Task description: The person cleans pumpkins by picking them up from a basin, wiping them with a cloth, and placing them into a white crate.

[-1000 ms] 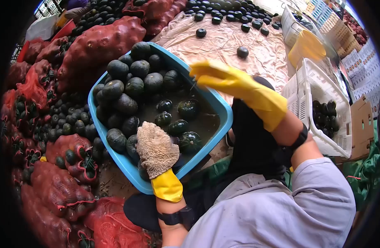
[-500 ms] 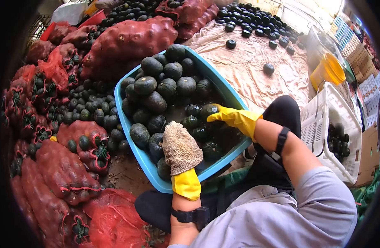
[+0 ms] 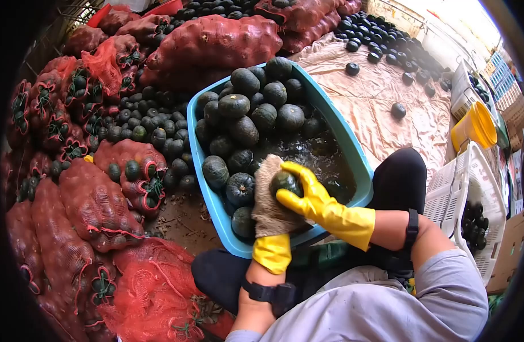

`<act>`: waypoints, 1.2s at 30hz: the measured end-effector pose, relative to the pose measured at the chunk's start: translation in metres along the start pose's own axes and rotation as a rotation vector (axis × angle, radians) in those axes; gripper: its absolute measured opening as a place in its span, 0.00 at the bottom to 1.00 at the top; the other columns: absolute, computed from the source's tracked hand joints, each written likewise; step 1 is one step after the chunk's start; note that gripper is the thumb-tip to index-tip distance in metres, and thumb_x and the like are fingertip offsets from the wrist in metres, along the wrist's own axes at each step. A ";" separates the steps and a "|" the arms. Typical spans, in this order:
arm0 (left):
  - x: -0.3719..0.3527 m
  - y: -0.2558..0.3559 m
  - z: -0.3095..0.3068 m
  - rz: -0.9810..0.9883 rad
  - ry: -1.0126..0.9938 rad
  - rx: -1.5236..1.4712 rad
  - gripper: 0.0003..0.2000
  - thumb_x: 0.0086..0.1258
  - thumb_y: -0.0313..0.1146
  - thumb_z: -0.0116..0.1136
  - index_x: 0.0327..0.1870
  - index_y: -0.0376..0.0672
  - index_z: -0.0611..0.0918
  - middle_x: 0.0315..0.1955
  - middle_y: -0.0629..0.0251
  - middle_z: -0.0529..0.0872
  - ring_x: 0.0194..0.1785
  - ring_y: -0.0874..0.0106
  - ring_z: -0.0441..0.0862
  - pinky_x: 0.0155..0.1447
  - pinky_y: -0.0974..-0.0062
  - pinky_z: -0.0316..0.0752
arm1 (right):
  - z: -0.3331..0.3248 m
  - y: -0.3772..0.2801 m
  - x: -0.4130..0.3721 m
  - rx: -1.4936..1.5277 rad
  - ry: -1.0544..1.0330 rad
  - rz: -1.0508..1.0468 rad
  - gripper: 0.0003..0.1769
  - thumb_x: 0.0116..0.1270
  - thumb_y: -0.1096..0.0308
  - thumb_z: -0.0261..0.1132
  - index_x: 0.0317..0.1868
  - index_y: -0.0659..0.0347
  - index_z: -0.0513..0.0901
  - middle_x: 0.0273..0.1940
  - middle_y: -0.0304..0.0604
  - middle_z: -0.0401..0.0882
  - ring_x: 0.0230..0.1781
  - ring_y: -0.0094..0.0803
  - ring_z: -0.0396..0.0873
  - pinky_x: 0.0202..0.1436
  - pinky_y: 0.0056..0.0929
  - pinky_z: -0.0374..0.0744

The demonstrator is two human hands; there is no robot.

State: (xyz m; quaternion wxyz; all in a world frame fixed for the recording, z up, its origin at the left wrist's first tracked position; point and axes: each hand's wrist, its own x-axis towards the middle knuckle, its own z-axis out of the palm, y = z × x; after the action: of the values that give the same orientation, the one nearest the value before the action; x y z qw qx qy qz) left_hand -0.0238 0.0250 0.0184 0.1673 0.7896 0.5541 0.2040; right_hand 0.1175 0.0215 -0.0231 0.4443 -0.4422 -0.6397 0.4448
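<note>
A small dark green kabocha pumpkin is held between my two hands over the near part of a blue plastic tub. My right hand, in a yellow rubber glove, has its thumb and fingers curled round the pumpkin. On my left hand a tan terry-cloth mitt covers a yellow glove; its palm side presses against the pumpkin, and the fingers are hidden inside. Many larger green pumpkins are heaped in the tub's left and far side. Dark, rippled water shows to their right.
Red mesh sacks of pumpkins crowd the left, with loose pumpkins among them. A pale sheet with scattered pumpkins lies beyond the tub. At right are a yellow bucket and a white crate holding small dark pumpkins.
My right hand has come up from the water and moved towards the mitt with a pumpkin. Both hands now meet on it. The camera view has shifted a little.
</note>
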 end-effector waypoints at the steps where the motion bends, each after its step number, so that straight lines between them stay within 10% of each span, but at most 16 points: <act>1: 0.000 -0.015 0.004 0.183 0.220 0.218 0.35 0.69 0.49 0.74 0.72 0.41 0.74 0.65 0.48 0.82 0.75 0.52 0.77 0.82 0.62 0.69 | -0.002 -0.001 -0.009 0.042 -0.086 -0.080 0.44 0.69 0.51 0.82 0.80 0.55 0.75 0.76 0.59 0.75 0.80 0.54 0.72 0.85 0.50 0.69; 3: -0.008 0.018 -0.003 -0.253 0.139 -0.131 0.33 0.68 0.46 0.76 0.70 0.43 0.75 0.67 0.50 0.83 0.71 0.53 0.82 0.76 0.59 0.77 | -0.025 0.004 0.010 -0.119 -0.162 -0.135 0.44 0.71 0.52 0.81 0.81 0.57 0.73 0.77 0.57 0.74 0.82 0.52 0.70 0.87 0.49 0.66; 5: -0.009 0.039 0.015 -0.360 0.235 -0.070 0.33 0.67 0.43 0.79 0.70 0.45 0.75 0.65 0.51 0.84 0.65 0.50 0.86 0.69 0.56 0.83 | -0.006 0.030 0.033 -0.277 0.253 -0.026 0.40 0.71 0.54 0.80 0.79 0.55 0.76 0.77 0.57 0.74 0.81 0.52 0.71 0.86 0.50 0.67; 10: -0.006 -0.011 0.051 -0.017 0.283 -0.614 0.28 0.75 0.49 0.73 0.70 0.49 0.77 0.64 0.58 0.85 0.70 0.61 0.82 0.79 0.58 0.74 | -0.038 -0.023 0.011 0.033 -0.331 0.019 0.33 0.80 0.56 0.72 0.80 0.52 0.77 0.79 0.56 0.76 0.79 0.51 0.76 0.81 0.47 0.74; 11: -0.007 -0.015 0.050 0.033 0.264 -0.605 0.28 0.74 0.48 0.73 0.70 0.49 0.77 0.63 0.59 0.85 0.70 0.62 0.82 0.79 0.58 0.73 | -0.041 -0.031 0.020 0.178 -0.260 0.163 0.27 0.83 0.57 0.69 0.76 0.55 0.80 0.72 0.57 0.82 0.73 0.51 0.81 0.78 0.45 0.77; 13: -0.005 -0.017 0.033 0.116 0.190 -0.467 0.28 0.71 0.44 0.73 0.69 0.49 0.77 0.62 0.60 0.86 0.69 0.62 0.82 0.78 0.60 0.75 | -0.027 -0.004 0.037 -0.514 0.021 -0.393 0.23 0.81 0.62 0.69 0.72 0.58 0.83 0.66 0.58 0.86 0.68 0.55 0.84 0.75 0.45 0.80; 17: 0.004 -0.011 -0.003 0.179 -0.061 -0.214 0.31 0.63 0.36 0.76 0.68 0.48 0.77 0.60 0.61 0.87 0.66 0.61 0.85 0.72 0.64 0.79 | -0.014 -0.022 0.010 -0.347 -0.013 -0.450 0.32 0.69 0.56 0.80 0.71 0.55 0.85 0.63 0.57 0.87 0.64 0.52 0.86 0.69 0.41 0.83; 20: -0.013 -0.023 0.037 -0.071 0.053 -0.570 0.33 0.64 0.36 0.77 0.71 0.49 0.76 0.62 0.61 0.87 0.68 0.62 0.85 0.74 0.64 0.79 | -0.021 -0.041 0.018 0.531 -0.067 0.453 0.28 0.75 0.56 0.77 0.72 0.49 0.86 0.62 0.47 0.88 0.63 0.32 0.85 0.70 0.33 0.81; 23: -0.016 -0.003 0.051 -0.240 0.357 -0.365 0.38 0.63 0.37 0.82 0.75 0.48 0.74 0.64 0.56 0.87 0.71 0.59 0.85 0.75 0.61 0.80 | -0.005 -0.003 0.019 0.613 0.176 0.206 0.31 0.82 0.61 0.70 0.80 0.54 0.77 0.65 0.43 0.87 0.69 0.33 0.82 0.78 0.37 0.77; 25: -0.011 0.011 0.034 -0.214 0.408 -0.519 0.40 0.60 0.39 0.84 0.74 0.44 0.75 0.61 0.53 0.88 0.66 0.57 0.88 0.73 0.59 0.82 | -0.037 -0.014 0.031 -0.197 -0.129 -0.023 0.40 0.75 0.61 0.75 0.84 0.53 0.71 0.72 0.54 0.83 0.75 0.50 0.79 0.81 0.41 0.75; 27: -0.012 0.000 0.017 -0.053 0.328 -0.376 0.40 0.58 0.40 0.84 0.72 0.42 0.77 0.60 0.54 0.89 0.65 0.58 0.88 0.73 0.59 0.82 | -0.050 -0.056 0.028 -0.365 -0.377 0.068 0.42 0.71 0.60 0.78 0.83 0.52 0.72 0.76 0.57 0.78 0.77 0.53 0.77 0.82 0.42 0.74; 31: -0.014 -0.028 0.016 0.212 0.240 0.055 0.42 0.53 0.46 0.84 0.72 0.45 0.79 0.61 0.54 0.87 0.66 0.54 0.85 0.78 0.58 0.75 | -0.041 -0.028 0.037 0.319 -0.521 0.444 0.43 0.70 0.60 0.79 0.82 0.53 0.73 0.74 0.55 0.78 0.73 0.50 0.81 0.77 0.42 0.79; 32: -0.014 -0.029 0.018 0.249 0.270 0.098 0.42 0.51 0.48 0.84 0.71 0.47 0.80 0.62 0.54 0.87 0.67 0.52 0.84 0.80 0.57 0.72 | -0.023 0.009 0.018 -0.116 -0.339 0.057 0.40 0.71 0.59 0.79 0.80 0.54 0.75 0.73 0.55 0.79 0.71 0.46 0.82 0.76 0.42 0.81; 34: -0.019 -0.006 0.033 -0.056 0.497 -0.444 0.45 0.54 0.45 0.82 0.76 0.43 0.75 0.65 0.54 0.86 0.73 0.56 0.81 0.83 0.57 0.69 | -0.006 0.011 0.014 -0.107 -0.080 -0.052 0.37 0.72 0.59 0.79 0.79 0.54 0.77 0.72 0.57 0.79 0.70 0.45 0.83 0.74 0.43 0.83; 36: -0.018 -0.008 0.051 -0.241 0.429 -0.600 0.47 0.57 0.42 0.81 0.78 0.39 0.70 0.71 0.53 0.83 0.76 0.58 0.79 0.84 0.57 0.68 | -0.025 -0.025 0.024 0.119 -0.186 0.343 0.40 0.70 0.62 0.80 0.80 0.51 0.75 0.74 0.60 0.77 0.70 0.50 0.83 0.75 0.44 0.82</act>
State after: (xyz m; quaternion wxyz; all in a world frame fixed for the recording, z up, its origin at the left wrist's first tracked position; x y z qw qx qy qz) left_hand -0.0102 0.0088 -0.0319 0.2941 0.5743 0.5808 0.4963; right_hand 0.1317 0.0438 0.0102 0.3266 -0.4748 -0.5656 0.5900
